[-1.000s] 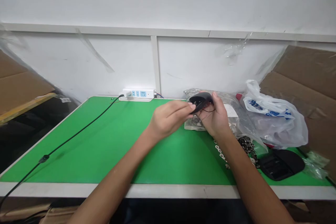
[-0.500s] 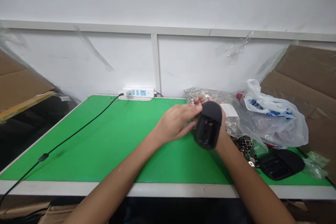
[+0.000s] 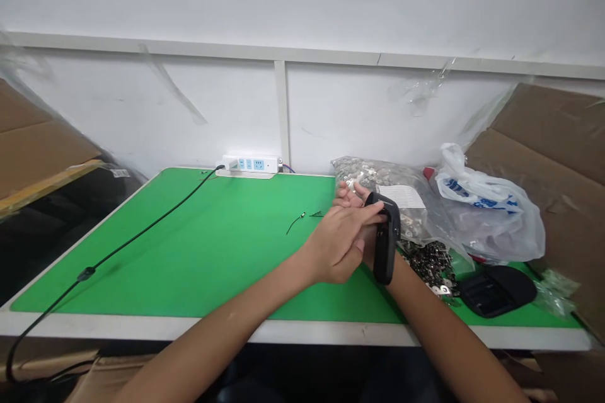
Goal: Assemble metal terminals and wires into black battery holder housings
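Note:
A black plastic housing [image 3: 388,245] with a rounded end and a hollow inside stands nearly edge-on above the green mat. My left hand [image 3: 336,242] reaches over it from the left, its fingers closed on the upper rim and its thumb bent lower down. Behind them, my right hand [image 3: 352,194] supports the housing; it is partly hidden, with curled fingertips showing. Two small thin dark wire pieces [image 3: 297,222] lie on the mat left of the hands. A similar black housing [image 3: 498,291] with an open compartment lies at the right.
Beside my right forearm lies a pile of small metal parts [image 3: 430,264]. Behind it are a clear bag of metal pieces [image 3: 363,170] and a white plastic bag [image 3: 491,201]. A power strip [image 3: 258,164] sits by the wall, its black cable [image 3: 155,220] crossing the green mat [image 3: 189,264].
The housing has turned from showing its hollow face to nearly edge-on. My left hand has moved right and down, its fingers now over the rim. The wire pieces have come into view.

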`<control>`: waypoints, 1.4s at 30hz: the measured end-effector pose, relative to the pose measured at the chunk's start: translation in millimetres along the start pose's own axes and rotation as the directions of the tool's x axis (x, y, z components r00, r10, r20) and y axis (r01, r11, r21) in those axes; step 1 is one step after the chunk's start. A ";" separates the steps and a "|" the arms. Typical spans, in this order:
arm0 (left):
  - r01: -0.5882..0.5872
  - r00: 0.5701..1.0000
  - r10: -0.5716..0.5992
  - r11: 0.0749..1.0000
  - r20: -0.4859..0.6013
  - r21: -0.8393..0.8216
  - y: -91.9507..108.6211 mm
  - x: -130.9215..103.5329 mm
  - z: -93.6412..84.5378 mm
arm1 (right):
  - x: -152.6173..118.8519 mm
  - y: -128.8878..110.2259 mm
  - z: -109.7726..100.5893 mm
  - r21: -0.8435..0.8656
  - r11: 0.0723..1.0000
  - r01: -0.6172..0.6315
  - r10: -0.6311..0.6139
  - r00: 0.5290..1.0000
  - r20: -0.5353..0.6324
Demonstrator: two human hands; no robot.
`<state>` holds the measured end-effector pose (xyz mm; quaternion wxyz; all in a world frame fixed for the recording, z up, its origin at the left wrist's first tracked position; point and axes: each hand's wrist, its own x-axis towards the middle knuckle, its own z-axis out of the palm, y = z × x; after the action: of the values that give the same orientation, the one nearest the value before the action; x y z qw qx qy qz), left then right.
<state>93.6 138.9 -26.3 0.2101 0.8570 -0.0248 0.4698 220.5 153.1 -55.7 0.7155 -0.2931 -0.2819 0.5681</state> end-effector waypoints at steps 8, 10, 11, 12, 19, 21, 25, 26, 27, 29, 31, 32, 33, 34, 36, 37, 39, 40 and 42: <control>0.513 0.855 -0.518 0.852 0.024 0.105 35.7 -2.4 -20.2 | -8.5 -13.0 5.2 0.116 0.992 -0.040 0.049 0.995 -0.082; 0.632 0.758 -0.649 0.753 0.055 0.183 46.5 -3.3 -27.5 | -13.2 -13.3 8.7 0.109 0.993 -0.034 0.049 0.989 -0.139; 0.679 0.713 -0.698 0.710 0.059 0.187 50.6 -4.6 -30.8 | -15.3 -12.3 11.1 0.104 0.994 -0.035 0.052 0.985 -0.164; 0.718 0.677 -0.734 0.675 0.056 0.172 53.9 -6.7 -33.7 | -17.1 -10.3 13.9 0.082 0.996 -0.027 0.042 0.981 -0.190; 0.892 0.449 -0.890 0.440 -0.084 0.105 71.3 -39.0 -52.3 | -33.1 11.6 35.4 -0.543 0.809 0.227 -0.255 0.967 0.024; 0.892 0.453 -0.859 0.433 -0.238 0.133 77.8 -50.6 -68.8 | -38.2 12.6 36.2 -0.647 0.696 0.310 -0.260 0.949 0.176; 0.875 0.480 -0.681 0.417 -0.553 0.247 99.6 -83.5 -135.3 | -42.3 12.2 31.2 -0.762 0.472 0.444 -0.247 0.896 0.369; 0.868 0.494 -0.635 0.402 -0.593 0.293 108.8 -94.9 -157.7 | -42.1 12.8 29.7 -0.768 0.460 0.446 -0.233 0.895 0.380; 0.859 0.511 -0.589 0.383 -0.627 0.340 120.3 -107.6 -181.0 | -41.7 13.7 28.3 -0.770 0.457 0.444 -0.221 0.896 0.385; 0.859 0.510 -0.564 0.307 -0.649 0.409 149.9 -136.6 -226.2 | -40.4 16.1 26.4 -0.770 0.461 0.442 -0.213 0.897 0.387; 0.886 0.454 -0.558 0.200 -0.695 0.418 187.1 -169.4 -261.8 | -39.0 18.3 25.2 -0.765 0.472 0.439 -0.207 0.898 0.388; 0.911 0.398 -0.551 0.145 -0.733 0.386 207.2 -186.7 -273.7 | -38.4 19.3 24.8 -0.762 0.479 0.436 -0.204 0.900 0.386; 0.935 0.332 -0.562 0.088 -0.758 0.344 227.5 -204.3 -280.9 | -37.8 20.2 24.4 -0.761 0.484 0.432 -0.201 0.901 0.383; 0.948 0.281 -0.557 0.037 -0.782 0.315 247.1 -221.9 -283.4 | -37.2 21.1 23.9 -0.762 0.488 0.426 -0.199 0.904 0.379; 0.953 0.251 -0.512 -0.019 -0.821 0.303 282.3 -255.7 -276.5 | -36.2 23.1 22.6 -0.768 0.489 0.414 -0.188 0.909 0.371; 0.953 0.250 -0.504 -0.022 -0.827 0.301 297.0 -271.3 -269.3 | -35.7 24.4 21.8 -0.772 0.486 0.409 -0.180 0.912 0.370; 0.955 0.209 -0.532 -0.070 -0.820 0.289 319.6 -298.5 -254.4 | -34.8 27.2 19.7 -0.785 0.472 0.401 -0.160 0.915 0.371; 0.957 0.164 -0.538 -0.118 -0.827 0.266 327.7 -309.6 -249.3 | -34.6 28.7 18.6 -0.793 0.462 0.397 -0.153 0.917 0.369; 0.939 0.032 -0.512 -0.279 -0.858 0.201 338.8 -325.8 -247.3 | -34.6 31.4 16.3 -0.809 0.443 0.386 -0.139 0.921 0.364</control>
<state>-365.8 -125.1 -61.6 0.0376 0.4774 0.8121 0.3333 181.4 126.7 -70.5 0.5078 -0.4934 -0.6568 0.2594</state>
